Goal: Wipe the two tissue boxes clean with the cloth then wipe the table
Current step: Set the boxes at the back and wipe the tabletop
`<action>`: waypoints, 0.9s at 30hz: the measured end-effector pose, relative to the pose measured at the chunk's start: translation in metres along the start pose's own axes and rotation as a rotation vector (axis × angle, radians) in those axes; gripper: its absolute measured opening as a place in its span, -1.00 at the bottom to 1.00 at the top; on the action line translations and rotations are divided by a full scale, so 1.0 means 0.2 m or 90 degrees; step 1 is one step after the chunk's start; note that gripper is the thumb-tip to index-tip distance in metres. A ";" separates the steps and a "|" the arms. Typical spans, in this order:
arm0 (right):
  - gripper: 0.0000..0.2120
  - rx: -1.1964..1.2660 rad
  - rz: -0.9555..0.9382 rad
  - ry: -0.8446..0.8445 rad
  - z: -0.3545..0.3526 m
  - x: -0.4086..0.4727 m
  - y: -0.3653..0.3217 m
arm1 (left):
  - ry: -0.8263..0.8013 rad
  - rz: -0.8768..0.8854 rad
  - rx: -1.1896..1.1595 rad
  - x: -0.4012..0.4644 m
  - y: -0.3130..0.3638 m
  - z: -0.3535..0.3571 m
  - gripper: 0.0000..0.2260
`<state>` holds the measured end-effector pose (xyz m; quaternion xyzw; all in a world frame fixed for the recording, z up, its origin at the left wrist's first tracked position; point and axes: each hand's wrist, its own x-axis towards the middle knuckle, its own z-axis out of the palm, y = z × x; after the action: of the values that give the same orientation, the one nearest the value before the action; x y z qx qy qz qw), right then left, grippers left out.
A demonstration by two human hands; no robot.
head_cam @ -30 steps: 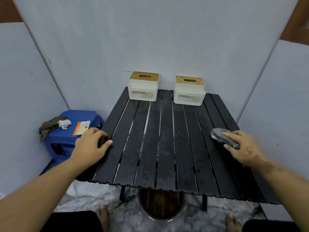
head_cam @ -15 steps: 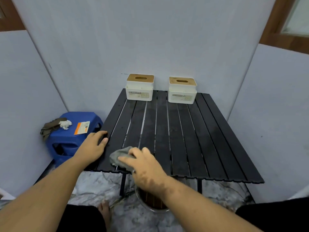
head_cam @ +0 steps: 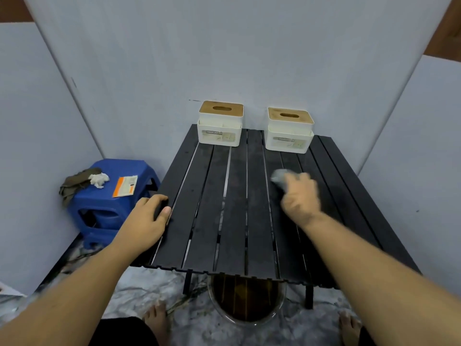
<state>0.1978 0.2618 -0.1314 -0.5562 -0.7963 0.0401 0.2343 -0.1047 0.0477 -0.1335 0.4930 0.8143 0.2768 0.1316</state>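
Right hand point(head_cam: 300, 196) is on the grey cloth point(head_cam: 278, 177), right-of-centre on the black slatted surface point(head_cam: 234, 221). Motion blur there; the cloth shows only at the fingertips, so cannot tell whether that grip is curled round it or pressing flat. Left hand point(head_cam: 147, 221) sits at the left edge of the surface, fingers curled over the rim, thumb on top.

Left tissue box point(head_cam: 220, 127) and right tissue box point(head_cam: 289, 132) stand at the far edge, apart from each other, backs near the grey panel. Both white with wood lids and an oval slot. Each has a front label; the print is too small to read.

Open room: the whole middle and near half of the surface is bare slats. The near edge overhangs a round glass-rimmed container point(head_cam: 245, 300) on the floor. Grey panels close in on left, back and right.

Blue stool point(head_cam: 109, 203) is just beside the left edge, carrying a dark cloth point(head_cam: 74, 183), a crumpled white tissue point(head_cam: 98, 179) and an orange-white card point(head_cam: 125, 186), text unreadable.
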 end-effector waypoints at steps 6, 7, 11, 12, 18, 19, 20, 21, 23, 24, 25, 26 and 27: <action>-0.51 0.178 -0.531 -0.247 0.11 -0.41 -0.73 | 0.026 0.001 -0.027 -0.01 -0.01 -0.01 -0.66; -0.47 0.172 -0.570 -0.253 0.11 -0.34 -0.70 | 0.031 0.002 -0.028 -0.01 -0.01 0.00 -0.65; -0.52 0.089 -0.361 -0.147 0.24 0.11 -0.51 | 0.043 0.010 -0.032 -0.01 -0.01 0.00 -0.64; -0.56 0.044 -0.249 -0.128 0.27 0.20 -0.51 | 0.045 0.011 -0.034 -0.01 -0.01 0.00 -0.64; -0.59 0.124 -0.432 -0.191 0.45 0.26 -1.02 | 0.058 0.015 -0.034 0.00 -0.01 0.01 -0.64; -0.58 0.131 -0.478 -0.211 0.48 0.29 -1.10 | 0.061 0.017 -0.033 0.00 -0.02 0.01 -0.64; -0.57 0.117 -0.495 -0.220 0.50 0.35 -1.16 | 0.062 0.019 -0.032 0.00 -0.02 0.02 -0.64; -0.56 0.092 -0.483 -0.220 0.52 0.42 -1.19 | 0.065 0.020 -0.031 0.00 -0.02 0.02 -0.64; -0.58 0.031 -0.400 -0.206 0.55 0.55 -1.23 | 0.070 0.022 -0.032 0.00 -0.02 0.03 -0.63; -0.61 0.003 -0.349 -0.194 0.55 0.60 -1.22 | 0.072 0.023 -0.034 -0.01 -0.02 0.03 -0.63; -0.64 -0.016 -0.304 -0.181 0.55 0.64 -1.21 | 0.072 0.022 -0.035 -0.01 -0.02 0.03 -0.63; -0.66 -0.025 -0.268 -0.177 0.55 0.68 -1.18 | 0.071 0.019 -0.038 -0.01 -0.02 0.03 -0.63; -0.66 -0.019 -0.237 -0.174 0.53 0.70 -1.14 | 0.068 0.016 -0.040 -0.01 -0.02 0.02 -0.63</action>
<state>-0.0816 0.3226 -0.1062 -0.3922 -0.9102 0.0595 0.1193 -0.1047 0.0470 -0.1400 0.4830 0.8049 0.3299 0.0996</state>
